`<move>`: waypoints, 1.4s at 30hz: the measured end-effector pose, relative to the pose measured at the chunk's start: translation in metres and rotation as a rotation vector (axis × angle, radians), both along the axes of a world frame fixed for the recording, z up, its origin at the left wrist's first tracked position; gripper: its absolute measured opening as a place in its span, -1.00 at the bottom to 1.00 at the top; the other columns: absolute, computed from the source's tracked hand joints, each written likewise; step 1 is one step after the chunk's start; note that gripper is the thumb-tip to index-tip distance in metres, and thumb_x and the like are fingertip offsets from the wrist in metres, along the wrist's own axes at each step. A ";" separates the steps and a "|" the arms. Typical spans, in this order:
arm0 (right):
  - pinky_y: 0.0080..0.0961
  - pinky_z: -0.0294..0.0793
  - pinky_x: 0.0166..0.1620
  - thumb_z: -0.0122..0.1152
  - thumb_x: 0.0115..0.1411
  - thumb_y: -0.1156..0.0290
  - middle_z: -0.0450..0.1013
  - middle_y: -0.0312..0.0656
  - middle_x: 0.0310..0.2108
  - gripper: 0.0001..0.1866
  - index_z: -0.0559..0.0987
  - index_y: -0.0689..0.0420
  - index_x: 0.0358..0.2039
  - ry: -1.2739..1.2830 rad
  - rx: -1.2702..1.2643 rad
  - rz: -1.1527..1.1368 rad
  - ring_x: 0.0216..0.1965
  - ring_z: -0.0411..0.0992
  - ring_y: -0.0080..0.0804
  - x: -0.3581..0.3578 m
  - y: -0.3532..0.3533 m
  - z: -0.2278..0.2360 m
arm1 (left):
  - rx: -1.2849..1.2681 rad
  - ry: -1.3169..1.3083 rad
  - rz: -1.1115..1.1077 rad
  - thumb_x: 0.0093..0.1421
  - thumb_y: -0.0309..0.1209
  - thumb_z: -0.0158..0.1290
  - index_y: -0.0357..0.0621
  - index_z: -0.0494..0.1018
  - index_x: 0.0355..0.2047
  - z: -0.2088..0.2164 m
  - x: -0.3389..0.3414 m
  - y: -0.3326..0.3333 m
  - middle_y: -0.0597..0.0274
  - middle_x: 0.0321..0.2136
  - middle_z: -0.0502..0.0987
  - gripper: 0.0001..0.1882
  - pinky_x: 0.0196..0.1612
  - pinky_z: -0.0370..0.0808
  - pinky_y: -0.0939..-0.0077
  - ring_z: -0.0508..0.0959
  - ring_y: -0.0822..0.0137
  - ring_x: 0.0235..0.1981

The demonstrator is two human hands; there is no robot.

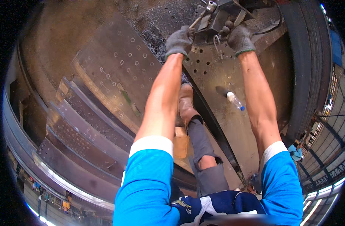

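A dark drilling machine (pixel 222 20) stands on a steel plate with several drilled holes, at the top of the view. My left hand (pixel 180 40), in a grey knit glove, is wrapped round a feed lever (pixel 197 19) that runs up to a shiny metal hub (pixel 211 6). At the machine's right side, my gloved right hand (pixel 239 37) has its fingers curled closed; what lies inside them is hidden. A pale, flat-sided piece (pixel 240 17) sticks up just above that hand. Between the hands, a thin light loop of wire or cord (pixel 217 40) hangs at the machine's base.
A clear plastic bottle (pixel 235 101) with a blue cap lies on the plate (pixel 225 124). Dark metal shavings (pixel 154 47) lie left of the machine. Another plate (pixel 119 49) bears chalk-like circles. Steel beams (pixel 82 124) are stacked at left. A black cable (pixel 268 31) curves off right.
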State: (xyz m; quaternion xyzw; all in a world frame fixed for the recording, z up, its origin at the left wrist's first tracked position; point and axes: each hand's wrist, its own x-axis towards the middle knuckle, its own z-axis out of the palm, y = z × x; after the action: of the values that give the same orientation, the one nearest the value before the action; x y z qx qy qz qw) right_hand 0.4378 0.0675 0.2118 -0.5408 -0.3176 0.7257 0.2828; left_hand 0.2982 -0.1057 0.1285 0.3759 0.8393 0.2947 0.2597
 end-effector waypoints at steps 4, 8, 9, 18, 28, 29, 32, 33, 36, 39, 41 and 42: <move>-0.25 0.33 -0.39 -0.23 0.40 0.05 0.45 -0.24 -0.39 -0.70 0.46 -0.14 -0.15 0.143 -0.215 -0.181 -0.48 0.25 -0.29 0.016 -0.048 -0.020 | -0.007 -0.015 -0.075 0.36 0.11 -0.09 0.01 0.47 -0.20 0.008 -0.004 -0.042 -0.14 -0.34 0.62 -0.56 -0.23 0.51 -0.11 0.62 -0.24 -0.25; -0.28 0.41 -0.41 -0.18 0.45 0.10 0.50 -0.23 -0.38 -0.72 0.49 -0.11 -0.12 0.348 -0.358 -0.264 -0.47 0.37 -0.33 0.037 -0.117 -0.008 | -0.081 -0.094 -0.048 0.37 0.07 -0.05 0.05 0.44 -0.21 0.015 0.015 -0.091 -0.14 -0.36 0.61 -0.63 -0.26 0.49 -0.13 0.59 -0.27 -0.27; -0.29 0.43 -0.41 -0.17 0.46 0.11 0.51 -0.23 -0.37 -0.73 0.50 -0.10 -0.12 0.298 -0.354 -0.244 -0.46 0.40 -0.34 0.037 -0.133 -0.005 | -0.124 -0.085 -0.048 0.37 0.06 -0.04 0.06 0.43 -0.21 0.015 0.020 -0.102 -0.14 -0.37 0.61 -0.64 -0.26 0.49 -0.14 0.59 -0.28 -0.27; -0.30 0.21 -0.45 -0.10 0.38 0.09 0.26 -0.42 -0.49 -0.80 0.42 -0.16 -0.31 -0.146 0.077 0.076 -0.59 0.18 -0.38 0.037 -0.201 0.011 | -0.297 -0.095 -0.023 0.37 0.03 -0.02 0.11 0.43 -0.17 0.015 0.042 -0.165 -0.15 -0.38 0.62 -0.69 -0.28 0.48 -0.18 0.59 -0.31 -0.29; -0.33 0.07 -0.45 -0.13 0.37 0.08 0.04 -0.40 -0.61 -0.70 0.32 -0.16 -0.51 0.094 -0.373 -0.140 -0.61 -0.02 -0.39 0.035 -0.194 0.024 | -0.153 -0.130 -0.046 0.30 -0.15 0.03 0.14 0.44 -0.17 0.015 0.043 -0.171 0.04 -0.31 0.66 -0.82 -0.25 0.56 -0.06 0.64 -0.17 -0.24; -0.34 0.06 -0.45 -0.12 0.37 0.08 0.04 -0.41 -0.62 -0.70 0.31 -0.16 -0.52 0.047 -0.315 -0.101 -0.62 -0.02 -0.39 0.032 -0.194 0.025 | -0.144 -0.128 -0.032 0.38 0.07 -0.09 0.13 0.41 -0.15 0.014 0.043 -0.171 -0.17 -0.42 0.61 -0.66 -0.32 0.49 -0.18 0.60 -0.33 -0.31; -0.37 0.04 -0.48 -0.07 0.39 0.12 0.00 -0.43 -0.64 -0.69 0.25 -0.19 -0.53 0.079 -0.188 0.083 -0.63 -0.04 -0.42 0.031 -0.198 0.031 | -0.090 -0.118 -0.006 0.38 0.05 -0.07 0.15 0.42 -0.14 0.010 0.045 -0.172 -0.18 -0.43 0.60 -0.68 -0.33 0.48 -0.20 0.59 -0.33 -0.34; -0.37 0.05 -0.49 -0.06 0.39 0.11 0.00 -0.44 -0.65 -0.69 0.24 -0.19 -0.53 0.088 -0.218 0.055 -0.63 -0.03 -0.42 0.032 -0.200 0.032 | -0.084 -0.092 -0.015 0.38 0.00 -0.06 0.16 0.43 -0.12 0.009 0.046 -0.172 -0.17 -0.39 0.61 -0.72 -0.31 0.48 -0.20 0.59 -0.33 -0.31; -0.36 0.06 -0.49 -0.08 0.37 0.04 0.08 -0.42 -0.63 -0.72 0.31 -0.19 -0.48 0.095 -0.208 0.114 -0.63 0.01 -0.41 0.037 -0.198 0.026 | -0.254 -0.076 -0.029 0.28 -0.22 0.05 0.17 0.45 -0.15 0.007 0.048 -0.172 0.05 -0.27 0.66 -0.84 -0.21 0.57 -0.02 0.64 -0.16 -0.22; -0.31 0.09 -0.49 -0.07 0.33 0.02 0.14 -0.39 -0.60 -0.72 0.34 -0.15 -0.46 0.204 -0.389 0.027 -0.62 0.05 -0.37 0.046 -0.190 0.015 | -0.171 -0.081 0.040 0.33 -0.14 0.03 0.16 0.45 -0.15 0.008 0.052 -0.170 -0.02 -0.30 0.64 -0.82 -0.23 0.54 -0.06 0.62 -0.19 -0.23; -0.27 0.14 -0.44 -0.06 0.32 0.02 0.19 -0.35 -0.55 -0.73 0.36 -0.11 -0.42 0.335 -0.549 -0.088 -0.57 0.10 -0.34 0.055 -0.186 0.007 | -0.296 -0.066 0.029 0.38 0.00 -0.03 0.17 0.46 -0.12 0.008 0.057 -0.169 -0.07 -0.30 0.63 -0.73 -0.23 0.53 -0.10 0.61 -0.22 -0.21; -0.24 0.17 -0.41 -0.05 0.31 0.02 0.22 -0.33 -0.52 -0.74 0.38 -0.10 -0.39 0.440 -0.516 0.007 -0.53 0.13 -0.33 0.060 -0.186 0.004 | -0.307 -0.018 0.067 0.39 0.02 -0.04 0.18 0.46 -0.12 0.009 0.061 -0.169 -0.06 -0.30 0.63 -0.71 -0.23 0.53 -0.11 0.60 -0.23 -0.21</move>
State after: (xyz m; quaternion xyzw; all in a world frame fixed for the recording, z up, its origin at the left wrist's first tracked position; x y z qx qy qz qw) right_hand 0.4982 -0.1189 0.2159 -0.4240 -0.0567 0.8824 0.1958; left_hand 0.3595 -0.2750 0.1380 0.3008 0.8842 0.1749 0.3116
